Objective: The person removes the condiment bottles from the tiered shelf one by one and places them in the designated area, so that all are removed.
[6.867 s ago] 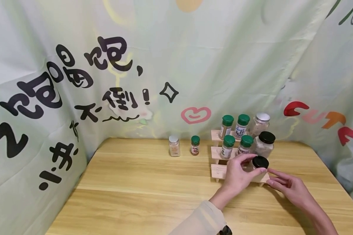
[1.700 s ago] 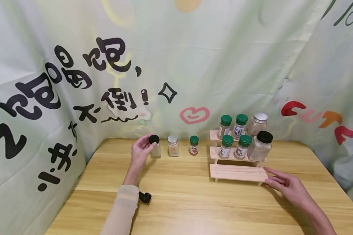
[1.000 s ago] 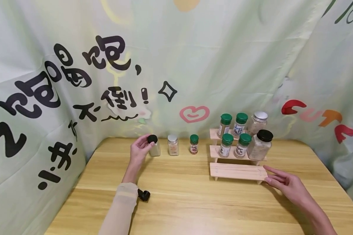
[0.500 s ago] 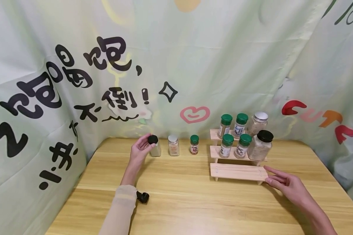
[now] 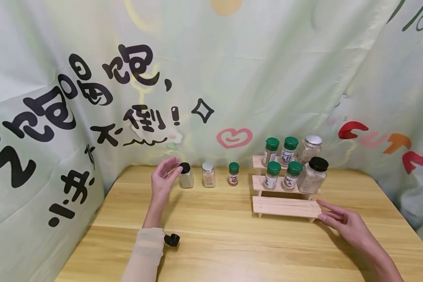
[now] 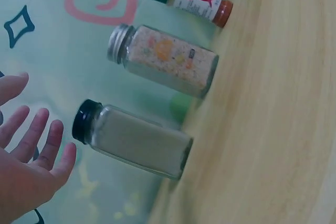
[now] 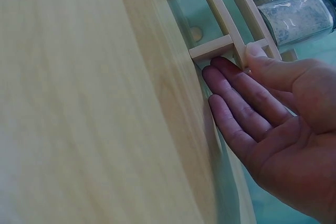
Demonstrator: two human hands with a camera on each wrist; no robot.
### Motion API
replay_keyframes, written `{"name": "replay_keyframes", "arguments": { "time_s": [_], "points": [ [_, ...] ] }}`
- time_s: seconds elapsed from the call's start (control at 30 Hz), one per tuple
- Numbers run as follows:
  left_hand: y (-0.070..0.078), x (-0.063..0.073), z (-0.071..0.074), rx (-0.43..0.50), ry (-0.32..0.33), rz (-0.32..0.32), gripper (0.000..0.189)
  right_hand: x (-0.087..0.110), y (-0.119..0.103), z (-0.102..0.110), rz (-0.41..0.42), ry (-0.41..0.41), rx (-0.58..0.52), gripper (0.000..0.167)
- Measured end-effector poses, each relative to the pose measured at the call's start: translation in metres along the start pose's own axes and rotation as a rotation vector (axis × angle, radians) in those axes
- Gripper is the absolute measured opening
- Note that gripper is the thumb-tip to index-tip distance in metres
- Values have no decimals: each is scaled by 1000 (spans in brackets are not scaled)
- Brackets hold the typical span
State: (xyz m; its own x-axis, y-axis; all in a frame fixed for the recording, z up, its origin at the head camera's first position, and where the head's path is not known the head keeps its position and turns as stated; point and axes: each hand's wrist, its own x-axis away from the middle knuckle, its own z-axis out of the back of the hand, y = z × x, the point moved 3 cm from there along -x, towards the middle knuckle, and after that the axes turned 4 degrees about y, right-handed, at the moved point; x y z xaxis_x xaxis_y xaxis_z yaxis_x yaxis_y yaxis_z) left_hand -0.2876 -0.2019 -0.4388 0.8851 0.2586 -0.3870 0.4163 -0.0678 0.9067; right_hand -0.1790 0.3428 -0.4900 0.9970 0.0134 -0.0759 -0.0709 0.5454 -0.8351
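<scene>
My left hand (image 5: 162,178) is just left of a glass spice jar (image 5: 187,179) with a black lid, fingers spread and holding nothing. The left wrist view shows a gap between the fingers and this jar (image 6: 139,140), which stands upright and holds pale powder. My right hand (image 5: 349,225) pinches the right end of the lowest step of a three-step wooden spice rack (image 5: 285,206). In the right wrist view its thumb is at the rack's edge, with other fingers near the leg. That lowest step is bare.
Right of the black-lidded jar stand a silver-lidded jar (image 5: 208,177) and a green-capped spice bottle (image 5: 234,176). Several green-capped bottles (image 5: 270,178), a large black-lidded jar (image 5: 313,178) and a silver-lidded jar (image 5: 311,148) fill the two upper steps. A printed curtain (image 5: 268,78) hangs behind the table.
Earlier, my left hand gripped the black-lidded jar at the lowest step; it then stood at the left of the row. Now the hand has let go and drawn slightly left. My right hand stays.
</scene>
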Motion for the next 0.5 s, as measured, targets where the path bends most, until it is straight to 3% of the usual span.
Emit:
{"name": "replay_keyframes", "arguments": {
  "time_s": [0.17, 0.5],
  "points": [
    [8, 2, -9, -13, -29, -13, 44, 0, 1, 2, -22, 0, 6, 56],
    [17, 19, -33, 0, -151, -28, 40, 1, 1, -1, 4, 7, -3, 54]
  ]
}}
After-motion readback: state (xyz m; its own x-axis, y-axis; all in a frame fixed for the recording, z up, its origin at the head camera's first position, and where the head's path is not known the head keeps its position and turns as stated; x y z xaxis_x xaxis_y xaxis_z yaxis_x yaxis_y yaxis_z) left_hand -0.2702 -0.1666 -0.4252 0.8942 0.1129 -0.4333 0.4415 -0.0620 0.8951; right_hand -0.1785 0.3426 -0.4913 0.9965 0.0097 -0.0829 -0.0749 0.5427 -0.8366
